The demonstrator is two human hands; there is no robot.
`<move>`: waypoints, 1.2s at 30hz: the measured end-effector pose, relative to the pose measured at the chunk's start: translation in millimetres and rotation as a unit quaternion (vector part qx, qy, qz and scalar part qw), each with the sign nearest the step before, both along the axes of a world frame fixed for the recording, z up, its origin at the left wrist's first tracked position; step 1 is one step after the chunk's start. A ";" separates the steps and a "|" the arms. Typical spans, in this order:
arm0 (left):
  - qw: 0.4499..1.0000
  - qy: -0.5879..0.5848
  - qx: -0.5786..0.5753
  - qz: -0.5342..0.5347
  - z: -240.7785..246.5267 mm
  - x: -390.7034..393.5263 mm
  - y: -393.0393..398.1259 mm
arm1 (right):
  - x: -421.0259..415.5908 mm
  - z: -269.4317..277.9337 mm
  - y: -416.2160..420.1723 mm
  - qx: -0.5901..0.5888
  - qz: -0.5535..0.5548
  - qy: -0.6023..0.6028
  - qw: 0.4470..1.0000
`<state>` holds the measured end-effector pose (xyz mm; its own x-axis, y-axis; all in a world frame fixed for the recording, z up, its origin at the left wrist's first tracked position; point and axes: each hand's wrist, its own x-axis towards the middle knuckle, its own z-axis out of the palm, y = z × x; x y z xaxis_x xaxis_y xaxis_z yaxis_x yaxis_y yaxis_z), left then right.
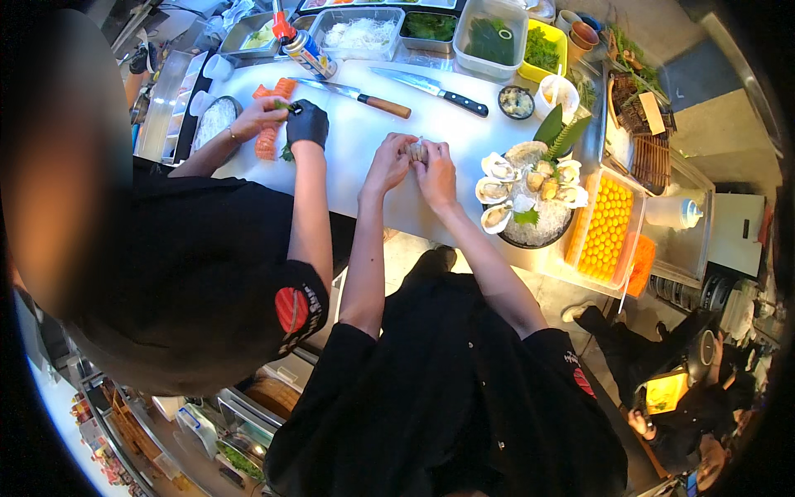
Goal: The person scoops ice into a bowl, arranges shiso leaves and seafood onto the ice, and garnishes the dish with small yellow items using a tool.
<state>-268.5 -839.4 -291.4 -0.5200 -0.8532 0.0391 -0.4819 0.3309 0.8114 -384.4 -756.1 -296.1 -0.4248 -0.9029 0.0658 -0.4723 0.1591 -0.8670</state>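
Note:
Over the white cutting board (354,168), my left hand (390,164) and my right hand (437,177) meet around a small greyish banded piece that looks like a raw shrimp (415,151). Fingers of both hands pinch it from either side and cover part of it. To the right of my hands, a round dark bowl of crushed ice (539,228) carries opened oysters (494,189) and green leaves (568,133). A black-handled knife (463,102) and a wooden-handled knife (385,106) lie farther back on the board.
At my left, a co-worker's gloved hand (308,124) and bare hand (256,118) work over salmon pieces (266,144). A torch canister (310,56) stands behind. Tubs of shredded white garnish (360,36), leaves (494,43) and yolks (604,227) line the edges. Another person (689,416) is at lower right.

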 end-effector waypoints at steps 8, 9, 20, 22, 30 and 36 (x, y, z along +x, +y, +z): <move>0.998 0.033 -0.026 0.048 -3.0 8.2 26.5 | -5.8 -11.7 5.4 -0.037 -0.035 -0.040 0.998; 0.997 0.041 -0.035 0.048 -3.3 7.5 25.9 | -2.2 -9.4 3.9 -0.038 -0.041 -0.029 0.998; 0.999 0.033 -0.003 0.028 0.1 7.5 12.1 | -4.0 -12.6 -3.5 -0.018 -0.050 0.007 0.999; 1.000 0.015 -0.006 0.022 4.3 8.9 10.4 | 2.1 -7.5 -5.2 -0.007 -0.056 0.050 0.997; 0.991 0.077 -0.093 0.061 37.2 8.6 24.7 | 1.5 39.5 16.9 -0.072 -0.117 -0.053 0.989; 0.912 0.319 0.257 0.032 78.0 -22.0 80.1 | -4.4 101.3 61.3 -0.116 -0.093 -0.145 0.978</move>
<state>-290.5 -759.3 -213.4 -0.4802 -0.8717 -0.0974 0.1364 -0.1840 0.9734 -388.9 -694.8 -194.8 -0.6116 -0.7832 0.1117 -0.1821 0.0020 -0.9833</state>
